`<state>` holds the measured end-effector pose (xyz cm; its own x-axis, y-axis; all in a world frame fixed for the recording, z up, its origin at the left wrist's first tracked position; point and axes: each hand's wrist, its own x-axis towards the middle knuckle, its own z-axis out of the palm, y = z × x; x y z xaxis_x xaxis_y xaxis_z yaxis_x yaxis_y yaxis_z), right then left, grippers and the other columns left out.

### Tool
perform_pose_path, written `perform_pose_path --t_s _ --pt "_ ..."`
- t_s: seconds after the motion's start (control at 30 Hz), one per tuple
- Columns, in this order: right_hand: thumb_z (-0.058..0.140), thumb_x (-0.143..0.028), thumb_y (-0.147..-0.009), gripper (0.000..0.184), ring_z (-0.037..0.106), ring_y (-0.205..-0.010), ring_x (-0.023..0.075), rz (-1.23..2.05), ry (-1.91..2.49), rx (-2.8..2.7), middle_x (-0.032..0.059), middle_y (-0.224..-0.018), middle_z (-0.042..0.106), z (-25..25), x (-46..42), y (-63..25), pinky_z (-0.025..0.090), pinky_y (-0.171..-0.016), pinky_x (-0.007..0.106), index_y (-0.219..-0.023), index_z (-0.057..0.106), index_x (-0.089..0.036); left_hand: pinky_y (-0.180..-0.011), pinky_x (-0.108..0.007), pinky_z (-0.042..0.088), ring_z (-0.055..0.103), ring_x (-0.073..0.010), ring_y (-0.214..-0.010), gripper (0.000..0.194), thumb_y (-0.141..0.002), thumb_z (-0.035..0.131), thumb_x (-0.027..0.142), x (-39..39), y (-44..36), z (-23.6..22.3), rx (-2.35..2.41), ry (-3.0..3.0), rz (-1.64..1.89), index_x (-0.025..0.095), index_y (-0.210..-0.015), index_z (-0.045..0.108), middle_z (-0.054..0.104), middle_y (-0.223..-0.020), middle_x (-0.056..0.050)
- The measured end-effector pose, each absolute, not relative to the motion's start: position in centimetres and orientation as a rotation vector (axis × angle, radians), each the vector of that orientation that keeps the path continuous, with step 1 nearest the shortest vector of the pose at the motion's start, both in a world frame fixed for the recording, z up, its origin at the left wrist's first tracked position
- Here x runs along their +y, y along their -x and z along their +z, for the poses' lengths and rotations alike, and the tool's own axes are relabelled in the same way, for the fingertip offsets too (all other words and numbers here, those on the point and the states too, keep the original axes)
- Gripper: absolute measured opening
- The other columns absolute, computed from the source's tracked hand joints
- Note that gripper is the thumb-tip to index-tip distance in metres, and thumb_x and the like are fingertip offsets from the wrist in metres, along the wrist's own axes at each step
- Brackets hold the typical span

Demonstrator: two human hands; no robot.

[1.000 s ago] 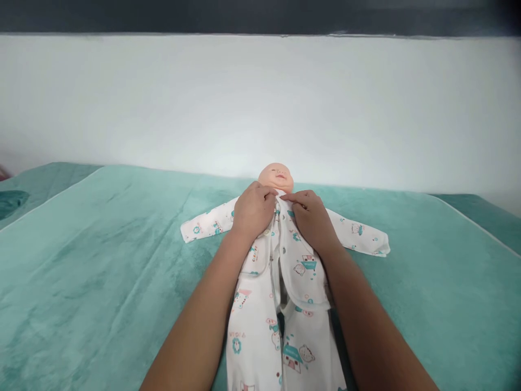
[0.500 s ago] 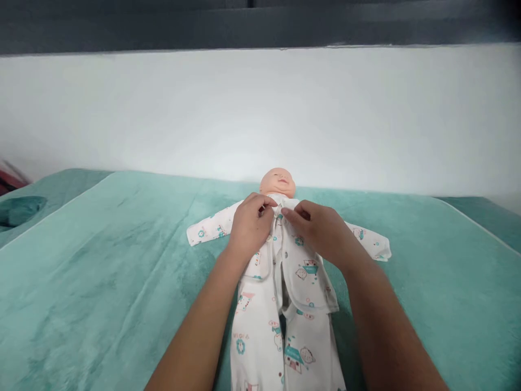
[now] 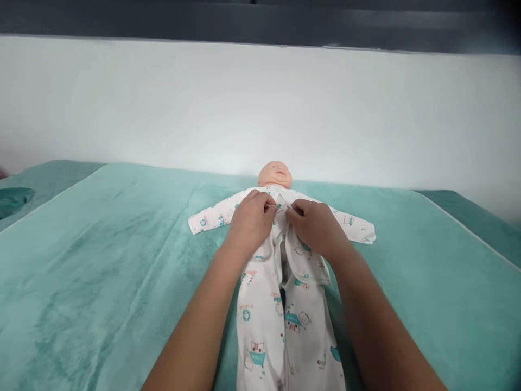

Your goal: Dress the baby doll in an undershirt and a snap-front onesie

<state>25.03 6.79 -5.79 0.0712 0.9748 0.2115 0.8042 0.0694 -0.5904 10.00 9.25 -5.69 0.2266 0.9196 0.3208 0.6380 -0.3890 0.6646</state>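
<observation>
A baby doll (image 3: 275, 175) lies on its back with its head toward the wall. It wears a white printed baby jacket (image 3: 303, 260) over white printed trousers (image 3: 260, 326). The sleeves spread out to both sides. My left hand (image 3: 254, 220) pinches the jacket's front edge on the left of the chest. Opposite it, my right hand (image 3: 313, 222) grips the other front edge between thumb and curled fingers. Between the hands the two edges are apart near the chest, and lower down the front hangs open. Fasteners under my fingertips are too small to make out.
A teal plush cover (image 3: 122, 260) with a pale seam along each side spreads under the doll. Behind it stands a white wall (image 3: 260, 108) with a dark band (image 3: 260, 24) above. At the far left is a dark teal fold (image 3: 15, 201).
Both hands have shifted slightly down the jacket front, and the gap between them is a little wider. The view has tilted a bit.
</observation>
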Motion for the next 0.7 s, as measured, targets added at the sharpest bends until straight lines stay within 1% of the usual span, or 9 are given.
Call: perform_pose_path --t_s 0.07,0.13,0.23,0.33,0.4,0.5,0.6,0.7 --pt "0.048 -0.029 -0.08 0.026 0.037 -0.055 0.0133 0.427 1.675 -1.638 -0.0037 -0.053 0.043 -6.2 6.8 -25.1 0.027 -0.054 0.029 -0.056 0.041 -0.022 -0.069 -0.028 0.046 0.058 -0.0167 -0.08 0.014 -0.083 0.051 0.017 9.3 -10.0 -5.4 1.441 -2.04 0.993 0.02 -0.072 0.061 0.064 -0.082 -0.003" --pt "0.05 -0.032 -0.08 0.021 0.043 -0.059 0.0137 0.46 1.592 -1.526 -0.0038 -0.057 0.049 -6.7 6.7 -25.0 0.031 -0.058 0.028 -0.062 0.051 -0.021 -0.064 -0.026 0.045 0.058 -0.0156 -0.074 0.012 -0.081 0.054 0.02 9.2 -10.0 -5.0 1.413 -1.91 1.019 0.02 -0.073 0.062 0.063 -0.075 -0.002" --pt "0.056 -0.035 -0.078 0.016 0.047 -0.063 0.0139 0.56 1.506 -1.383 -0.0032 -0.065 0.057 -7.5 6.6 -24.8 0.035 -0.06 0.027 -0.071 0.06 -0.02 -0.055 -0.022 0.042 0.053 -0.0115 -0.06 0.011 -0.081 0.057 0.026 8.9 -10.2 -4.5 1.316 -1.668 1.067 0.019 -0.076 0.064 0.06 -0.066 0.002" --pt "0.062 -0.038 -0.076 0.019 0.042 -0.056 0.0113 0.795 1.398 -1.191 -0.004 -0.065 0.055 -8.3 6.3 -25.0 0.031 -0.052 0.025 -0.081 0.065 -0.021 -0.048 -0.02 0.036 0.046 -0.0079 -0.05 0.009 -0.079 0.058 0.024 8.6 -10.6 -4.1 1.234 -1.495 1.026 0.018 -0.074 0.063 0.055 -0.059 0.005" --pt "0.065 -0.04 -0.076 0.022 0.038 -0.051 0.0094 0.934 1.317 -1.084 -0.0051 -0.063 0.051 -8.8 6.1 -25.3 0.027 -0.048 0.024 -0.087 0.067 -0.021 -0.046 -0.019 0.034 0.045 -0.0071 -0.048 0.007 -0.076 0.059 0.021 8.4 -10.9 -4.0 1.221 -1.455 0.979 0.018 -0.071 0.062 0.053 -0.057 0.005" --pt "0.069 -0.039 -0.073 0.027 0.038 -0.052 0.0087 1.035 1.229 -1.035 -0.0052 -0.063 0.05 -9.2 6.0 -25.6 0.028 -0.047 0.023 -0.093 0.07 -0.021 -0.044 -0.018 0.033 0.046 -0.0071 -0.048 0.006 -0.075 0.061 0.021 8.2 -11.0 -3.8 1.233 -1.429 0.957 0.017 -0.072 0.064 0.056 -0.058 0.004" --pt "0.072 -0.037 -0.071 0.027 0.04 -0.054 0.0087 1.096 1.18 -1.007 -0.0051 -0.063 0.052 -9.1 6.1 -25.9 0.029 -0.049 0.023 -0.093 0.072 -0.021 -0.041 -0.019 0.03 0.042 -0.0062 -0.046 0.009 -0.077 0.061 0.025 8.0 -11.1 -3.5 1.197 -1.383 0.928 0.017 -0.073 0.064 0.056 -0.058 0.003" --pt "0.073 -0.038 -0.07 0.029 0.039 -0.053 0.0089 1.171 1.137 -0.96 -0.0055 -0.06 0.052 -8.9 6.3 -25.9 0.028 -0.049 0.023 -0.093 0.073 -0.022 -0.043 -0.019 0.033 0.042 -0.0057 -0.045 0.006 -0.076 0.06 0.02 7.8 -11.3 -3.4 1.202 -1.361 0.936 0.017 -0.072 0.064 0.056 -0.057 0.003"
